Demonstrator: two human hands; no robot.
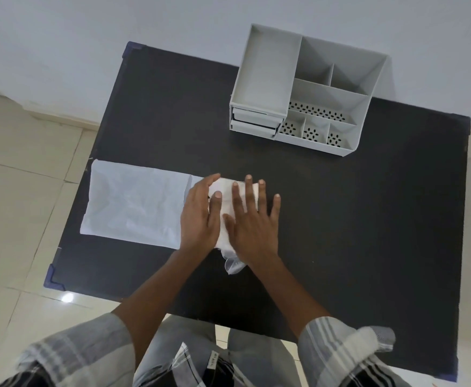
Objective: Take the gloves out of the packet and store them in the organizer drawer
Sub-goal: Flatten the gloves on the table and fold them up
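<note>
Black table (pixel 340 219), grey organizer (pixel 307 88) — dotted floors, white packet (pixel 133 202), translucent white gloves (pixel 228 208), plaid sleeves (pixel 69 356).

Black table (pixel 340 219), beige tiled floor (pixel 19 191), white wall (pixel 89 37).

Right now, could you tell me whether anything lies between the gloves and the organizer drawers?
Nothing visible does: bare black table separates the folded gloves, under both hands, from the organizer drawers, which look closed.

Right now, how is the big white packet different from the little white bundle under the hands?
The packet lies spread out and untouched; the bundle of gloves is folded small, pressed flat by the left hand and right hand. The packet is much bigger. A clear, crinkly bit sticks out of the bundle's near end. Both are whitish and lie on the black table.
</note>
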